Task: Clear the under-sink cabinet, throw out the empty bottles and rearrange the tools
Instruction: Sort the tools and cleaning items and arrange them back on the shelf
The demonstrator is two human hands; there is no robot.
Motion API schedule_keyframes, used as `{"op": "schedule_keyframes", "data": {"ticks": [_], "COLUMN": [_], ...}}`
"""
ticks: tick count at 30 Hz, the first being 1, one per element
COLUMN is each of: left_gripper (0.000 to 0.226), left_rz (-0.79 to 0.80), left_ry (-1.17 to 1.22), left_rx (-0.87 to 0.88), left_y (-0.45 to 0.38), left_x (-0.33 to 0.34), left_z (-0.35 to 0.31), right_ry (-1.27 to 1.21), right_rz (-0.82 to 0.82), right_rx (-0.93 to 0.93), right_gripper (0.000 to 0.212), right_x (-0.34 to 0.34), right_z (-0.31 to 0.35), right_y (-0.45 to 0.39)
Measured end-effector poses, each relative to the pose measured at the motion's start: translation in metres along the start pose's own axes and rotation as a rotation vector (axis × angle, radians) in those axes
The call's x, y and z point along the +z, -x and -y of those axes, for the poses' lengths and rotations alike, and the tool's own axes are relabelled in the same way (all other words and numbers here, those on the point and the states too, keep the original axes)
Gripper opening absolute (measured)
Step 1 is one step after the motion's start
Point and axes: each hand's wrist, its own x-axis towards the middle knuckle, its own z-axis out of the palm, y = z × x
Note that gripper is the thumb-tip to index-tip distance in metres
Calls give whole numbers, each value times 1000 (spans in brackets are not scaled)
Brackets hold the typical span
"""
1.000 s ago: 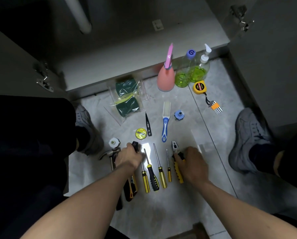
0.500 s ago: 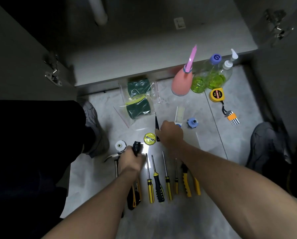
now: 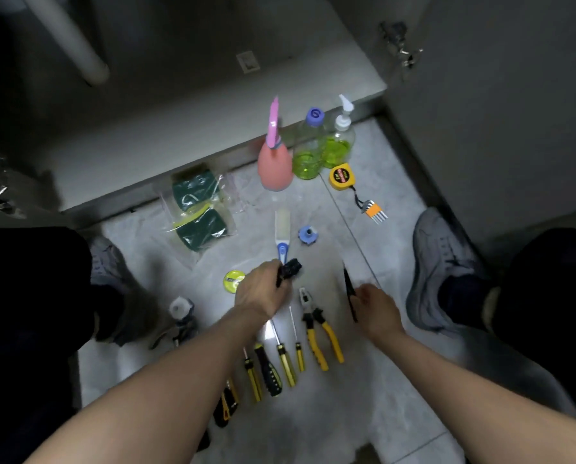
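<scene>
Yellow-handled screwdrivers [image 3: 284, 358] and pliers [image 3: 316, 333] in a row on the floor, pink spray bottle [image 3: 274, 160] upright by two green-liquid bottles [image 3: 308, 152] — near the cabinet edge.

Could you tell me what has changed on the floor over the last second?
The right hand took the slim black tool from beside the yellow disc and carried it right of the pliers. The left hand lifted its black tool. Screwdrivers and bottles stayed put.

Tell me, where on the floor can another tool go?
Bare floor lies right of the pliers, toward the shoe, where the right hand holds a thin black tool. The screwdriver row left of them is crowded.
</scene>
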Motion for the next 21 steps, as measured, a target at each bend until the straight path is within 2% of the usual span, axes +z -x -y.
{"op": "schedule_keyframes", "data": {"ticks": [3,6,10,14,18,21], "left_gripper": [22,19,17,23,31,31], "left_rz": [75,133,130,125,150,139], "left_ry": [-94,-138,-167,-195,-252,-211], "left_rx": [156,235,315,432,439,441], "left_y": [-28,-53,-71,-87,-98,-95], "left_x": [11,25,45,57,61,57], "left_z": [-41,-72,-94,-106,-108,-105], "right_ry": [13,0,-16,9,-25,-52], "right_rz": [108,149,138,123,109,111], "right_rx": [233,304,291,193,130,72], "right_gripper": [17,18,18,13,21,23], "right_x": [2,9,9,5,10,16], "right_z": [-37,-51,-53,-49,-40,-30], "right_y": [16,32,38,31,24,18]}}
